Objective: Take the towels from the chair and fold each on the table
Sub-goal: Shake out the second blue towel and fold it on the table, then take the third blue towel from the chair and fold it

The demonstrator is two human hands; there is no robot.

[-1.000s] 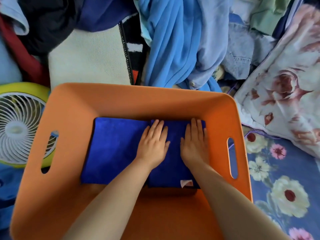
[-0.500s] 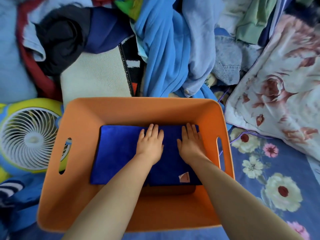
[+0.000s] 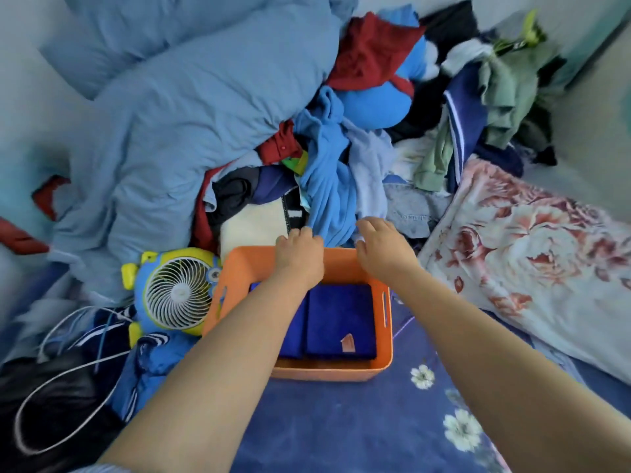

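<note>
A: Starting at our left, why does the fan [image 3: 177, 295] sit just beside the bin [image 3: 384, 349]?

B: We can't say; it simply lies on the bedding, touching the bin's left wall. The two folded towels [image 3: 339, 319] lie flat side by side inside, probably so they stay neat.

A: And our hands?

B: Our left hand [image 3: 300, 256] hovers over the bin's far rim, fingers curled loosely, gripping nothing we can make out. Our right hand [image 3: 382, 247] reaches past the rim toward the blue cloth [image 3: 327, 189] in the pile, fingers spread and empty.

A: What differs from half a second ago?

B: Then both palms pressed flat on the towels. Now they are lifted off and forward, and our view has pulled back, showing more of the heap.
</note>
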